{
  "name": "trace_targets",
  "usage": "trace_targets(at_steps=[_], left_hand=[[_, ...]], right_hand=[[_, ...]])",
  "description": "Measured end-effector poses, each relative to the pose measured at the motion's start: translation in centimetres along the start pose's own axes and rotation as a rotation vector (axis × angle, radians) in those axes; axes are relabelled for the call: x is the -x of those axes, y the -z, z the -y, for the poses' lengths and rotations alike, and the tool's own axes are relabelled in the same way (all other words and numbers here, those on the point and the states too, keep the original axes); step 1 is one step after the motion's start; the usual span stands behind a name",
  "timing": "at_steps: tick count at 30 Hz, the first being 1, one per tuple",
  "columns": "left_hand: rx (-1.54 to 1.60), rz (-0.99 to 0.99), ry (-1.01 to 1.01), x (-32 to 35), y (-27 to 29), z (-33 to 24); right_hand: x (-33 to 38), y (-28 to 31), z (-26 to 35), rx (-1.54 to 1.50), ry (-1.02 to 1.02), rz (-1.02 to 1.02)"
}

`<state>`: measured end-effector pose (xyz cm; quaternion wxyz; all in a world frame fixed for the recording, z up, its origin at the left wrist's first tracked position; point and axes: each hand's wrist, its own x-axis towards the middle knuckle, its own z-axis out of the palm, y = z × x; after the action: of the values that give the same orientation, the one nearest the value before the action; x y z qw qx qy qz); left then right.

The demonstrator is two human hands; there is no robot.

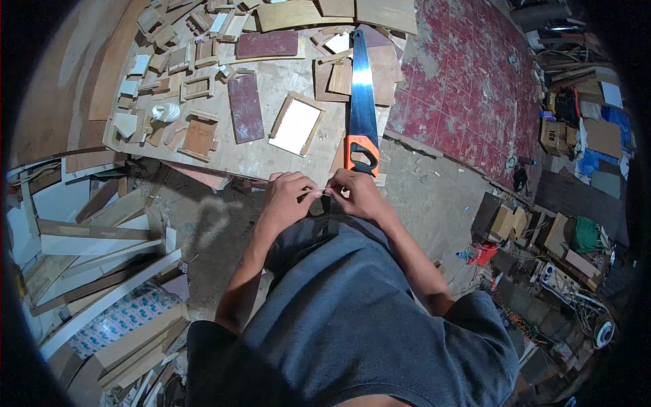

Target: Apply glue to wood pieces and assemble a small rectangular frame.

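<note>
My left hand (290, 195) and my right hand (357, 195) meet close in front of my body, just off the table's near edge. Both are closed in a pinch, fingertips almost touching. A thin, pale sliver (306, 192) shows at the left fingertips; its kind is too small to make out. Whatever the right fingers pinch is hidden. Just beyond my right hand lies a handsaw (363, 95) with an orange and black handle, its blade pointing away. A small wooden frame with a white panel (297, 125) rests on the table to its left.
Small wooden frames (198, 87) crowd the table's (254, 159) far left. Two dark red boards (245, 107) (267, 45) lie mid-table. Stacked offcuts (102, 230) fill the floor at left. At right are a worn red surface (468, 88), a cardboard box (555, 138) and cables (576, 308).
</note>
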<state>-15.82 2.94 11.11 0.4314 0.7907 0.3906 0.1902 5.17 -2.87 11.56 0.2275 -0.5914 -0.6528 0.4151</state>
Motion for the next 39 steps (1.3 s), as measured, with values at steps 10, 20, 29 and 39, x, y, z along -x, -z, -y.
trace_targets(at_steps=[10,20,29,39], left_hand=[[0.09,0.108,0.008,-1.1,0.0,-5.3],[0.014,0.118,0.004,-2.4,-1.7,-7.4],[-0.101,0.168,0.094,-2.0,-3.3,-6.4],[-0.049,0.254,0.323,-4.5,-4.6,8.2]], right_hand=[[3.2,3.9,2.2,-0.275,-0.172,-0.035],[4.3,5.7,2.2,-0.045,-0.121,-0.052],[4.1,5.1,1.6,0.116,-0.092,-0.013],[-4.4,-8.3,-10.6,-0.11,-0.237,-0.013]])
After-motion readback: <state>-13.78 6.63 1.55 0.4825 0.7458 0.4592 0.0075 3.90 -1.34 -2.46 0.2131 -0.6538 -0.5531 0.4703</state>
